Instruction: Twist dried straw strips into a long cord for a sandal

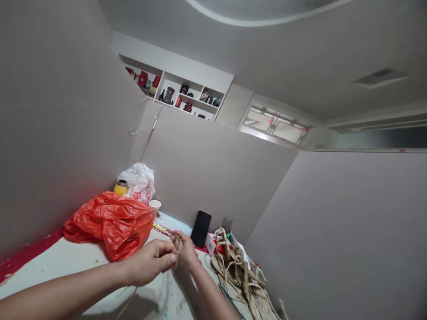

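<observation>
Above the table [88,271], my left hand [151,261] and my right hand [187,250] meet near the middle of the view. Between them is a short piece of braided straw cord [179,242], tan and thin. My left thumb and forefinger pinch its lower part. The fingers of my right hand are curled round the cord's upper part from behind, partly hidden. Below my left forearm hangs a thin loose straw strand [127,303]; where it joins the cord cannot be seen. Right of my right arm lies a tangled heap of twisted tan straw strands [242,278].
A crumpled red plastic bag [115,222] fills the table's left part. Behind it stand a white plastic bag [138,180], a yellow jar [120,188] and a paper cup [155,205]. A black phone [201,229] leans upright at the back. Walls enclose the table's left, back and right.
</observation>
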Demonstrator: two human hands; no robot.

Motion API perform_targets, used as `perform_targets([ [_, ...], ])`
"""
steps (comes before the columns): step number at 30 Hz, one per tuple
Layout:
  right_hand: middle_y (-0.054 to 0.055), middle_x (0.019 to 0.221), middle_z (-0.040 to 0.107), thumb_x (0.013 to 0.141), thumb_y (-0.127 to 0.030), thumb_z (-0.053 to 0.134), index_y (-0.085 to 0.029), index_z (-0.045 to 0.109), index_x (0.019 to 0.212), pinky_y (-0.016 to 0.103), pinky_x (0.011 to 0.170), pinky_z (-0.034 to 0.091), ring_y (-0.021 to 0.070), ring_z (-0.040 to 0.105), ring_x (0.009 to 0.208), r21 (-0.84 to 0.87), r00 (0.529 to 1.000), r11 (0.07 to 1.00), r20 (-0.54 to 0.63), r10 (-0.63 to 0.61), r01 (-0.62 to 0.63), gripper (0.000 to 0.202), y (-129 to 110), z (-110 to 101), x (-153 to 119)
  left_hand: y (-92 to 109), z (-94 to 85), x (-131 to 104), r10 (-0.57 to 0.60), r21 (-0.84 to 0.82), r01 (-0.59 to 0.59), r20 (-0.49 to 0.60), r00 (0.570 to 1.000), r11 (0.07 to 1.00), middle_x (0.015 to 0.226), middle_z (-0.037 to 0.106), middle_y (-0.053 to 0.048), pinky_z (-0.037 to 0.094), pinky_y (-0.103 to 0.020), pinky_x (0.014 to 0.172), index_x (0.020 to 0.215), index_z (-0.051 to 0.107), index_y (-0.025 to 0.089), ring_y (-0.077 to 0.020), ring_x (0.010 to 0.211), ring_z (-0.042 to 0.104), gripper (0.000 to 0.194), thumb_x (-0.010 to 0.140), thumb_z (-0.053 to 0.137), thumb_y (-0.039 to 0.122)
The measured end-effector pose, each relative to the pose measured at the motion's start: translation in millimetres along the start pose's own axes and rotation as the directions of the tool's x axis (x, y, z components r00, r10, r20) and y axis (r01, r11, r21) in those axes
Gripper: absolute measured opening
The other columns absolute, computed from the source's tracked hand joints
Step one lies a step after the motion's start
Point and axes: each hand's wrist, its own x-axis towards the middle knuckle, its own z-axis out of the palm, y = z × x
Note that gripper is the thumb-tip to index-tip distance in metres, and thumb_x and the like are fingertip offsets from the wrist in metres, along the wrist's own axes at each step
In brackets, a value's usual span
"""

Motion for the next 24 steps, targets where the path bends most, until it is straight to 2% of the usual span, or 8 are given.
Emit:
perform_targets([
  [3,0.004,0.069,0.061,0.076,-0.040,0.055,-0.010,0.062,0.095,0.024,0.051,0.041,0.0148,0.053,0.059,-0.015,0.992,1.000,-0.126,0.008,-0.010,0.037,6,-23,30,-18,-8.7,21,-0.013,0.058,0.017,-0.080,0.997,0.998,0.052,0.033,0.008,0.020,-0.022,0.049,0.069,0.049,0.015,-0.0074,0.050,0.027,0.030,0.078,0.049,0.044],
  [7,0.011,0.085,0.066,0.076,-0.046,0.050,-0.010,0.058,0.107,0.025,0.052,0.044,0.0206,0.061,0.072,-0.044,0.976,0.999,-0.218,0.006,-0.016,0.047,16,-53,53,-63,-20.3,49,-0.038,0.058,0.053,-0.237,0.971,0.997,0.051,0.037,0.007,0.023,-0.022,0.051,0.068,0.050,0.016,-0.0080,0.050,0.030,0.030,0.073,0.049,0.046],
  [10,0.013,0.094,0.068,0.075,-0.048,0.051,-0.013,0.060,0.108,0.027,0.056,0.047,0.0226,0.063,0.080,-0.077,0.972,0.997,-0.231,-0.033,0.015,0.048,23,-58,56,-95,-24.1,58,-0.075,0.038,0.093,-0.330,0.941,0.995,0.049,0.037,0.007,0.023,-0.022,0.050,0.065,0.049,0.017,-0.0084,0.049,0.031,0.031,0.069,0.049,0.048],
  [12,0.011,0.087,0.070,0.073,-0.048,0.055,-0.014,0.065,0.098,0.028,0.057,0.048,0.0226,0.063,0.076,-0.108,0.978,0.993,-0.200,-0.063,0.042,0.043,26,-55,53,-109,-25.2,57,-0.080,0.041,0.103,-0.376,0.923,0.994,0.049,0.038,0.007,0.024,-0.022,0.050,0.064,0.049,0.017,-0.0088,0.049,0.032,0.031,0.069,0.049,0.047],
  [16,0.009,0.071,0.071,0.078,-0.049,0.052,-0.013,0.069,0.082,0.030,0.057,0.049,0.0224,0.064,0.066,-0.150,0.983,0.984,-0.136,-0.120,0.099,0.039,21,-41,43,-120,-25.9,53,-0.062,0.043,0.092,-0.457,0.887,0.995,0.051,0.040,0.005,0.026,-0.023,0.051,0.063,0.048,0.017,-0.0094,0.049,0.035,0.031,0.071,0.050,0.047],
  [19,0.011,0.084,0.072,0.085,-0.045,0.046,-0.014,0.068,0.093,0.032,0.069,0.051,0.0228,0.066,0.079,-0.177,0.972,0.969,-0.127,-0.197,0.173,0.039,13,-35,35,-122,-24.3,52,-0.034,0.041,0.062,-0.484,0.875,0.997,0.052,0.040,0.005,0.027,-0.023,0.051,0.063,0.047,0.017,-0.0095,0.050,0.035,0.030,0.074,0.048,0.045],
  [21,0.011,0.093,0.072,0.083,-0.042,0.050,-0.016,0.068,0.098,0.033,0.078,0.050,0.0227,0.065,0.088,-0.208,0.961,0.953,-0.124,-0.248,0.219,0.035,11,-34,32,-123,-22.3,50,-0.023,0.044,0.050,-0.482,0.876,0.998,0.052,0.040,0.005,0.027,-0.022,0.051,0.064,0.048,0.017,-0.0095,0.050,0.035,0.028,0.074,0.048,0.043],
  [24,0.010,0.094,0.072,0.078,-0.038,0.057,-0.018,0.070,0.094,0.034,0.079,0.050,0.0232,0.066,0.088,-0.257,0.953,0.936,-0.120,-0.277,0.240,0.029,13,-36,28,-122,-19.5,49,-0.047,0.034,0.071,-0.469,0.882,0.997,0.051,0.039,0.006,0.026,-0.022,0.049,0.066,0.048,0.017,-0.0095,0.049,0.035,0.027,0.074,0.048,0.043],
])
